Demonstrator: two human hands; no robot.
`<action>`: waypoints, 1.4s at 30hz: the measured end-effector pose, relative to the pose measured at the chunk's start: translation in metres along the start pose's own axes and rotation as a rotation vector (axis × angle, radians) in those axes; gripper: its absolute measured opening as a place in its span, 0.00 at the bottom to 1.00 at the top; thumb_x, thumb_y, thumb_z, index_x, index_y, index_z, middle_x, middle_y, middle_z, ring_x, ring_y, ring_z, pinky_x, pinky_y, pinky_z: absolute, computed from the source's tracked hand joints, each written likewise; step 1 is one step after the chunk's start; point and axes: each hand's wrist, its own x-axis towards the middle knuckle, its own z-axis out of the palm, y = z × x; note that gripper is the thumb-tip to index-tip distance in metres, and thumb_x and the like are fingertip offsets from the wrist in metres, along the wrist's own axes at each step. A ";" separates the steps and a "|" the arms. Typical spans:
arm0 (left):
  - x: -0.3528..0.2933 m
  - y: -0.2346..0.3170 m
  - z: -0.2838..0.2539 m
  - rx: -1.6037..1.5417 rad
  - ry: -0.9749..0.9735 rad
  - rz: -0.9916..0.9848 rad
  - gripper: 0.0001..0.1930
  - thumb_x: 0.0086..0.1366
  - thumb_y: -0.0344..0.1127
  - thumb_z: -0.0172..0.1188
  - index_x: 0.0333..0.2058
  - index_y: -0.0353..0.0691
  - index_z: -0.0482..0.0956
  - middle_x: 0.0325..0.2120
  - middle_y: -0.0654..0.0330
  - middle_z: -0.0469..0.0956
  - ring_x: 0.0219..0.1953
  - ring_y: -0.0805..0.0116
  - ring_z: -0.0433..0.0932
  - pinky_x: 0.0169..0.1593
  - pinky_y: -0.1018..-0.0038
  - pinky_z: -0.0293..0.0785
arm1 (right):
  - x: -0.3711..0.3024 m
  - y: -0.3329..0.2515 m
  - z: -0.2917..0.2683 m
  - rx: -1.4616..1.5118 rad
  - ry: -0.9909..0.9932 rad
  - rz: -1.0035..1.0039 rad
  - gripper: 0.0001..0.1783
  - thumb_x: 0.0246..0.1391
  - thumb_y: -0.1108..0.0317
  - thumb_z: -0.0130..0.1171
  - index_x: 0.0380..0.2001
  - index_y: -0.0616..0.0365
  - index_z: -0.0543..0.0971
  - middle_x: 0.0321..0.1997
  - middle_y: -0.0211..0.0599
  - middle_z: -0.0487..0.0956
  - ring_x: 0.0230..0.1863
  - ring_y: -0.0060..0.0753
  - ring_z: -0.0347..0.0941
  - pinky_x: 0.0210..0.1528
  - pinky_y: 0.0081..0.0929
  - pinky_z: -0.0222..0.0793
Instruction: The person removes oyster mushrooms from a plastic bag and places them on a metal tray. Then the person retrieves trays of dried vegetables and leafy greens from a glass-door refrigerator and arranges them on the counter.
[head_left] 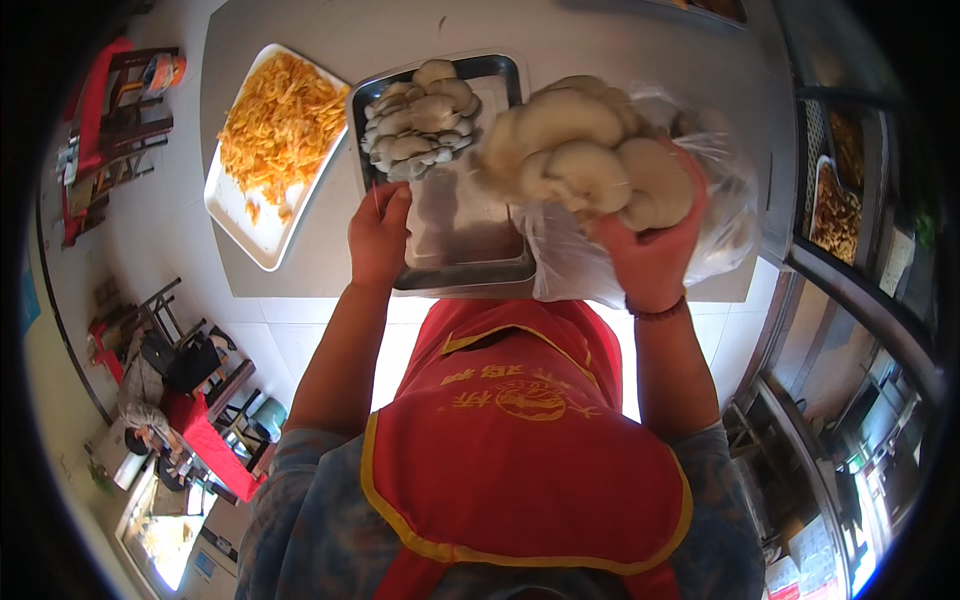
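Mushrooms | hold softly from below so no caps break | red apron, nearest: yellow writing, round badge | left hand: pinched narrow by tray; can't tell if holding anything | right hand: holding big bunch by clear bag | smaller pile in tray on table

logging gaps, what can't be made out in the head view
All in the head view:
Held mushroom cluster: motion blurs its left edge.
Clear plastic bag: the right hand and cluster hide part of it.
Metal tray: the mushroom pile covers part of its floor.
Left hand: anything pinched is too small to tell.
Top-right container: cut off by the picture's edge.
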 end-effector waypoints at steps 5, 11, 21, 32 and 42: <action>-0.027 0.005 -0.043 -0.312 -0.192 -0.141 0.33 0.72 0.63 0.40 0.60 0.39 0.68 0.38 0.60 0.80 0.24 0.80 0.73 0.16 0.84 0.53 | -0.020 -0.007 0.076 0.282 -0.323 0.265 0.43 0.41 0.71 0.72 0.62 0.56 0.65 0.58 0.44 0.72 0.59 0.39 0.72 0.59 0.34 0.70; -0.005 -0.023 -0.074 -0.451 -0.182 -0.100 0.35 0.65 0.59 0.58 0.62 0.40 0.67 0.44 0.61 0.77 0.23 0.82 0.66 0.17 0.85 0.55 | -0.053 0.047 0.152 0.139 -0.541 0.198 0.44 0.40 0.73 0.69 0.64 0.53 0.64 0.59 0.46 0.71 0.60 0.48 0.69 0.61 0.36 0.67; 0.023 -0.068 -0.053 -0.319 0.035 -0.002 0.29 0.60 0.36 0.69 0.59 0.36 0.71 0.45 0.58 0.77 0.45 0.71 0.76 0.50 0.76 0.73 | -0.057 0.087 0.169 -0.099 -0.680 0.408 0.44 0.46 0.71 0.63 0.68 0.50 0.59 0.62 0.49 0.71 0.60 0.51 0.71 0.58 0.38 0.70; 0.019 -0.062 -0.065 -0.323 0.040 -0.186 0.15 0.62 0.27 0.64 0.48 0.38 0.75 0.39 0.59 0.80 0.38 0.73 0.79 0.41 0.77 0.77 | 0.025 0.093 0.159 0.412 -0.195 0.925 0.39 0.56 0.58 0.60 0.69 0.48 0.59 0.61 0.42 0.70 0.50 0.37 0.74 0.50 0.40 0.72; 0.010 -0.083 -0.054 -0.458 0.077 -0.009 0.11 0.62 0.24 0.63 0.43 0.39 0.76 0.35 0.64 0.80 0.36 0.77 0.78 0.42 0.79 0.76 | 0.055 0.107 0.205 0.291 -0.335 0.487 0.20 0.51 0.59 0.67 0.41 0.63 0.81 0.57 0.38 0.73 0.53 0.31 0.72 0.51 0.28 0.70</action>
